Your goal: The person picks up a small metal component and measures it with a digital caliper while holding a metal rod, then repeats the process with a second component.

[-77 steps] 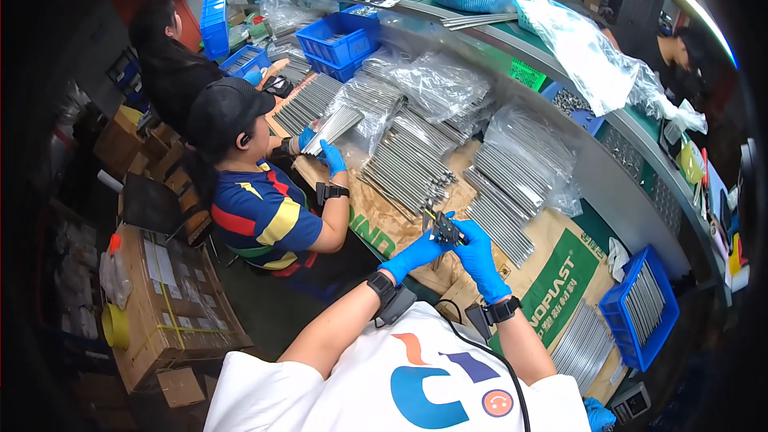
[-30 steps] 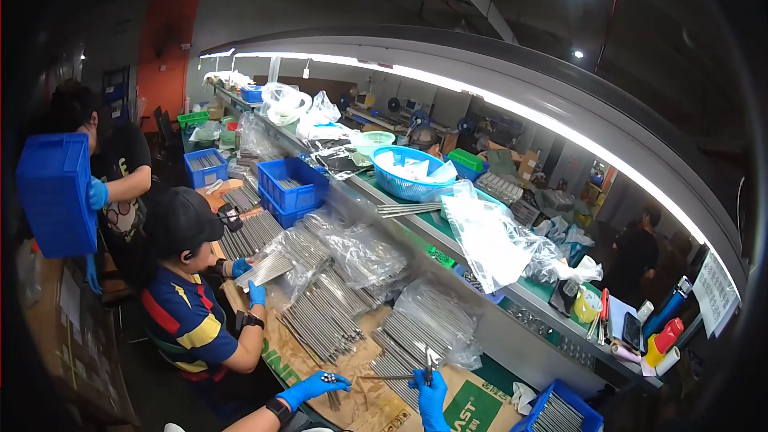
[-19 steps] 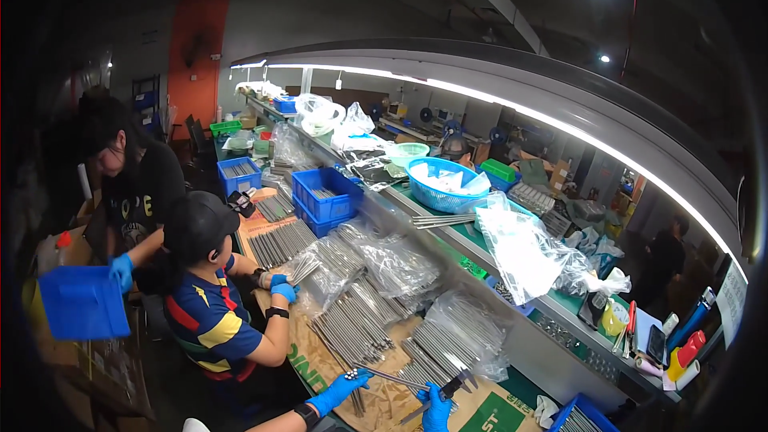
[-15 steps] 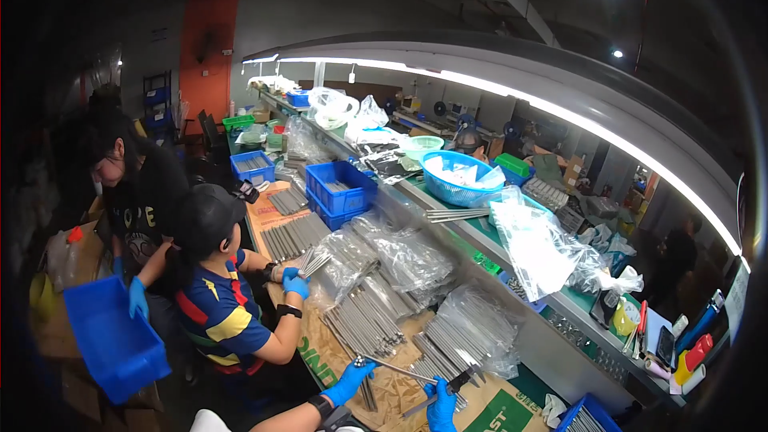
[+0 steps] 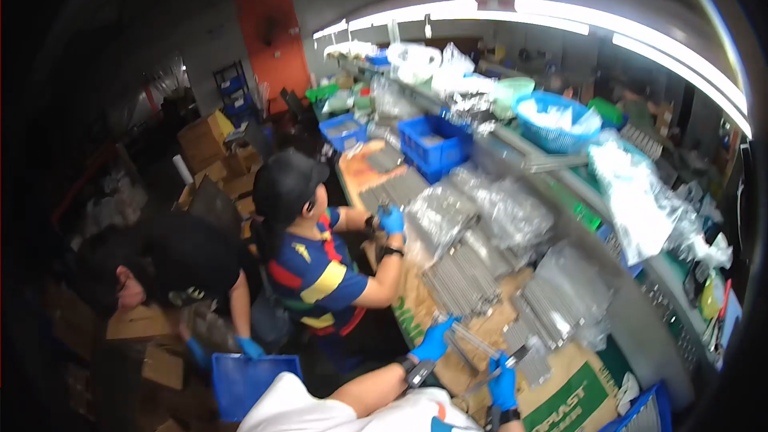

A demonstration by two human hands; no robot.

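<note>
My left hand (image 5: 432, 341), in a blue glove, is closed around one end of a thin metal rod (image 5: 474, 341). The rod slants toward my right hand (image 5: 502, 385), also gloved in blue. That hand is closed on a caliper (image 5: 518, 354), whose dark slider shows beside the fingers; motion blur hides the exact contact between caliper and rod. Just beyond my left hand is a pile of metal rods (image 5: 462, 282) on brown paper (image 5: 488, 321). More rods in clear plastic (image 5: 560, 296) lie beyond my right hand.
Beside me on the left, a co-worker (image 5: 320, 264) in blue gloves works at the bench. Another person (image 5: 192, 272) bends over a blue bin (image 5: 256, 384). Blue crates (image 5: 436, 144) stand farther along. A raised shelf (image 5: 552, 180) with a blue basket (image 5: 552, 132) borders the right side.
The view has swung left, so the bench appears farther right. The second person has bent down with the blue bin lowered. My hands still hold the rod and caliper.
</note>
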